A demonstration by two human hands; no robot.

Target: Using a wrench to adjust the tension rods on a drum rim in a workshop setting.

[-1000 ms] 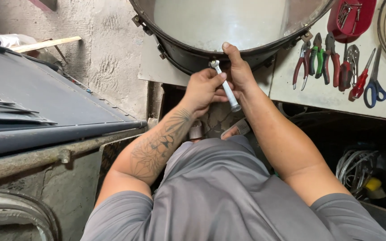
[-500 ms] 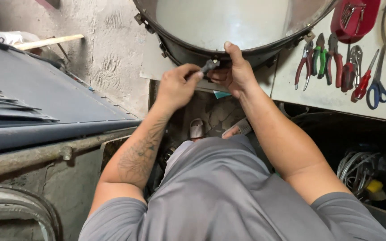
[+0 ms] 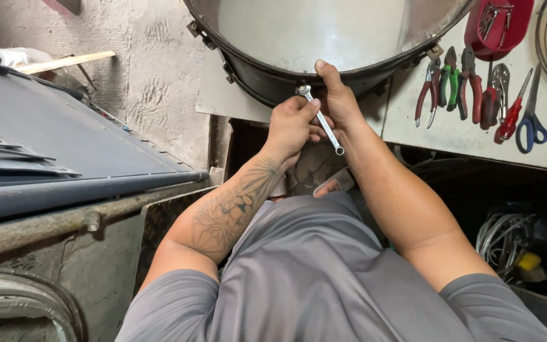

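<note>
Since half a second ago, the wrench (image 3: 321, 119) has swung from lying nearly flat by the drum's rim to slanting down toward the person's lap, its upper end at a lug on the near rim of the big black drum (image 3: 267, 76), and the left hand has moved in close to the right. The left hand (image 3: 292, 123) is clamped around the wrench's shaft just below that rim; the right hand (image 3: 337, 101) presses against the drum's near wall beside it, thumb up on the rim, touching the left hand's fingers, so both hands sit together. To the right of the drum, on the pale bench (image 3: 457, 136), lie three pliers (image 3: 451, 79), one red screwdriver (image 3: 513, 114) and one pair of blue-handled scissors (image 3: 530, 120), with a red tray (image 3: 498, 25) above them. Left of the drum, a dark sloped panel (image 3: 52, 145) crowds the person's left arm.
</note>
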